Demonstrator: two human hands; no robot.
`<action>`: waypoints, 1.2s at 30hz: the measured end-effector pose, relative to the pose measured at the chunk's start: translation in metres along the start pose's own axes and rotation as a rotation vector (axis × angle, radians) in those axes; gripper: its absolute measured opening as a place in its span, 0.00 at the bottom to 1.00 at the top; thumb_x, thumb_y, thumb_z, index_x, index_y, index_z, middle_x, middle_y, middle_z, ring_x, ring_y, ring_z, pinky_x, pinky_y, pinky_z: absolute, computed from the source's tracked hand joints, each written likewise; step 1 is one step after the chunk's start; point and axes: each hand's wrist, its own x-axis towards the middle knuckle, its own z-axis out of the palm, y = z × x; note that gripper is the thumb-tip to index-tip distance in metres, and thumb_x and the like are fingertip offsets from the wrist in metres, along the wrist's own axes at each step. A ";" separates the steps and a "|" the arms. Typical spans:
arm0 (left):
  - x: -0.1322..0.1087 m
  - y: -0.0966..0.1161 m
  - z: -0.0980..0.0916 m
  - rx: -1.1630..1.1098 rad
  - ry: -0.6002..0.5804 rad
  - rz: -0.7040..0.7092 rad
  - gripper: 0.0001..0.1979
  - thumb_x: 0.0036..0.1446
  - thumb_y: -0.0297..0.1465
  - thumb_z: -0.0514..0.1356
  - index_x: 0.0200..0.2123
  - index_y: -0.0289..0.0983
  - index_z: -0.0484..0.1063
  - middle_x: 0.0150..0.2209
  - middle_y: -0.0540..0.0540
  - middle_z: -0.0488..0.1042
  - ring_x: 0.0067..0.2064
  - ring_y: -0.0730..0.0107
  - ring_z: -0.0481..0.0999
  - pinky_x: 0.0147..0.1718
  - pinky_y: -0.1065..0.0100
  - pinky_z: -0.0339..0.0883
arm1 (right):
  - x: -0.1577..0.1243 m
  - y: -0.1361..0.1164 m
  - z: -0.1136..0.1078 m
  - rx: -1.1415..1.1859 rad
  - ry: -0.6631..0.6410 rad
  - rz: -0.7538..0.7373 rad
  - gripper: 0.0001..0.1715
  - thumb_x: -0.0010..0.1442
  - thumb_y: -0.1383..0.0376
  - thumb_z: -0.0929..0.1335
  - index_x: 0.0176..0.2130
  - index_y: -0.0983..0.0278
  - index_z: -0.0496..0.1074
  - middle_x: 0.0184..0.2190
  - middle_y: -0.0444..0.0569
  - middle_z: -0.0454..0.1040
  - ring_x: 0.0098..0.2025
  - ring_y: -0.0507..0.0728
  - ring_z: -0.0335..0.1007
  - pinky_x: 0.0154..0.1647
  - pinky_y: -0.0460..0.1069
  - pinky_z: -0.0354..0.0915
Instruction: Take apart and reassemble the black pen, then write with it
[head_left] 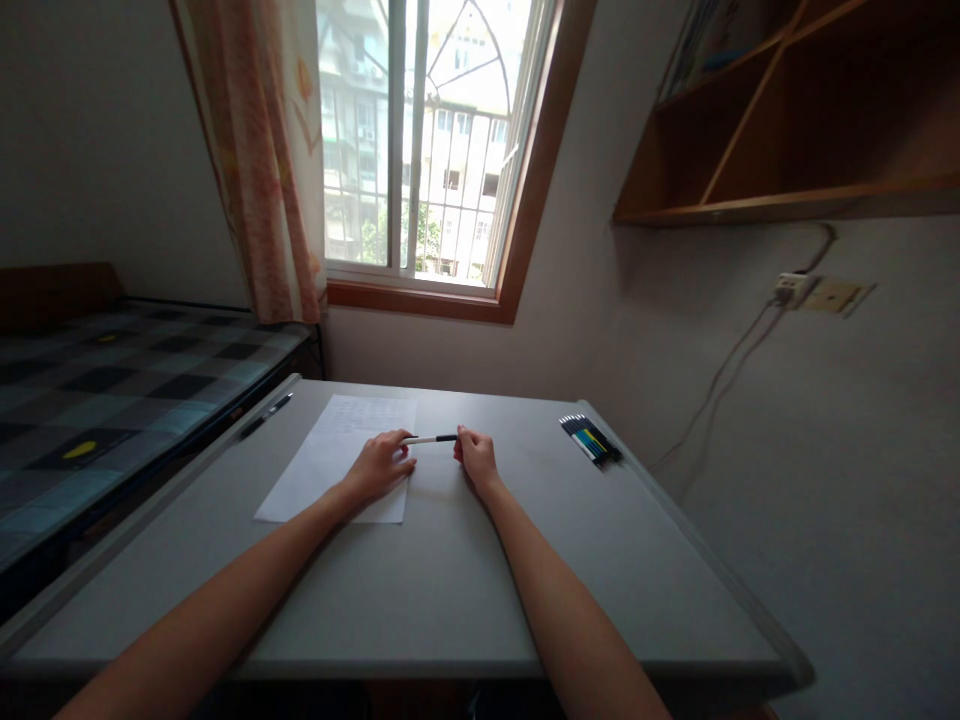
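Note:
A pen [431, 439] with a pale barrel and a dark right end spans the gap between my two hands, above the table. Its left end is pinched by my left hand [380, 461], which is over the right part of a white sheet of paper [322, 465]. Closed fingers of my right hand [476, 456] grip the dark end, just right of the sheet. Faint lines of writing or print show near the paper's far edge; I cannot read them.
On the grey-white table [420, 590], a row of pens [590, 441] lies at the right and a dark pen [266, 415] along the left edge. A checked bed [187, 370] stands left, a window [420, 150] behind, a wall shelf [772, 205] and socket [791, 288] right.

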 end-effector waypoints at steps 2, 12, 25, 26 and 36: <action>0.000 0.003 -0.001 0.017 -0.003 -0.013 0.15 0.46 0.31 0.59 0.40 0.40 0.69 0.33 0.48 0.73 0.36 0.66 0.72 0.38 0.66 0.64 | 0.001 0.003 0.000 -0.007 0.009 -0.007 0.27 0.50 0.48 0.62 0.13 0.64 0.63 0.09 0.42 0.61 0.14 0.48 0.55 0.16 0.44 0.53; -0.001 0.009 -0.004 0.094 -0.009 0.013 0.12 0.47 0.28 0.56 0.38 0.40 0.68 0.33 0.48 0.72 0.36 0.65 0.71 0.37 0.67 0.62 | 0.001 0.001 -0.001 0.002 0.015 -0.006 0.26 0.50 0.49 0.63 0.13 0.64 0.63 0.10 0.42 0.62 0.14 0.49 0.56 0.17 0.44 0.54; 0.000 0.004 -0.002 0.081 -0.010 0.010 0.13 0.47 0.32 0.57 0.40 0.40 0.68 0.34 0.48 0.73 0.37 0.65 0.72 0.38 0.67 0.62 | 0.002 0.004 -0.001 0.000 0.009 -0.006 0.26 0.51 0.49 0.63 0.14 0.65 0.63 0.11 0.43 0.62 0.14 0.49 0.57 0.17 0.44 0.54; 0.000 0.005 -0.002 0.084 -0.017 0.004 0.13 0.47 0.31 0.57 0.40 0.41 0.68 0.34 0.48 0.73 0.37 0.65 0.72 0.38 0.67 0.62 | 0.002 0.004 -0.001 -0.001 0.007 -0.004 0.27 0.51 0.49 0.63 0.14 0.65 0.63 0.11 0.43 0.62 0.15 0.49 0.57 0.17 0.44 0.54; 0.001 0.004 -0.002 0.079 0.018 0.017 0.12 0.50 0.32 0.57 0.40 0.40 0.68 0.36 0.48 0.74 0.40 0.64 0.71 0.41 0.65 0.62 | 0.003 0.004 -0.001 0.006 0.002 0.008 0.27 0.50 0.48 0.62 0.14 0.65 0.63 0.10 0.42 0.61 0.14 0.48 0.56 0.16 0.44 0.53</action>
